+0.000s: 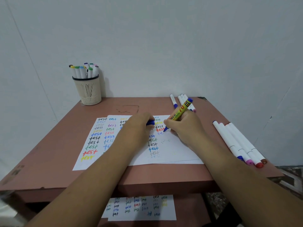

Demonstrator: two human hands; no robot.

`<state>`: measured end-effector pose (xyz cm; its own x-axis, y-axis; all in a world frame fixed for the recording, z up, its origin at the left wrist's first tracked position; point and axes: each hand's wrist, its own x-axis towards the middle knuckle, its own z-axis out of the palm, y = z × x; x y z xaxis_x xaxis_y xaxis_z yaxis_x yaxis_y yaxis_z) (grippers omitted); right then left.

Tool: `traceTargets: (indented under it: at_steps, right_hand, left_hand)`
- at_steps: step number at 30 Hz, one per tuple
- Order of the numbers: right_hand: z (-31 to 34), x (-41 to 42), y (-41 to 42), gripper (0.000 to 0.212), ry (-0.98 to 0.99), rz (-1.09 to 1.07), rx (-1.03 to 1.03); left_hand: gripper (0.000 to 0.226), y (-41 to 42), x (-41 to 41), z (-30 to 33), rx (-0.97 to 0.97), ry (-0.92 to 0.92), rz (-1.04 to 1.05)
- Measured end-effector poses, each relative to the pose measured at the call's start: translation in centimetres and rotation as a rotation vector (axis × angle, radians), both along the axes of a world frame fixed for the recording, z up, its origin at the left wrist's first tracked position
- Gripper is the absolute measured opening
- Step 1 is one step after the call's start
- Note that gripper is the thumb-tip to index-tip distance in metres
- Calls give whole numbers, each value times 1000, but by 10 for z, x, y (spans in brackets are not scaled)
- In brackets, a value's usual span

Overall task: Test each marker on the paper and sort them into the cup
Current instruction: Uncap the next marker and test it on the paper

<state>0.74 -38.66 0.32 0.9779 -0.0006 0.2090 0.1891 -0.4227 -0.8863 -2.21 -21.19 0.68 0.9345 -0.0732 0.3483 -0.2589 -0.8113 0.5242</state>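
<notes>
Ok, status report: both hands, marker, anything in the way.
Right hand grips yellow marker, tip on paper, mid-word. Left hand holds blue cap. Nothing in the way.

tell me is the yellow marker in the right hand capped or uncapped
Uncapped: the yellow marker shows a bare blue tip on the paper, and the left hand holds a blue cap.

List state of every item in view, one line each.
yellow marker: uncapped, tip on paper, writing
blue cap: off, held in left hand
right hand: grips yellow marker
paper: flat, partly filled
cup: upright, holds markers
four white markers: capped, lying at right
</notes>
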Motion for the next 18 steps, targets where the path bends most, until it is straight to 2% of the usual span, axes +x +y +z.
traceTargets:
  at_steps: [5,10,14,18]
  right_hand:
    - [-1,2,0,17,6,11,-20]
    - [-3,3,-2,15,10,-9,23]
    - [-5,7,-2,13,-1,-53,-23]
    - [-5,6,-2,16,13,-19,-15]
  left_hand:
    - [23,-1,1,2,13,2,-21]
    - [8,-1,1,1,-16,18,1]
    - [21,2,4,-6,-99,8,17]
    - [18,2,3,-5,-77,4,12]
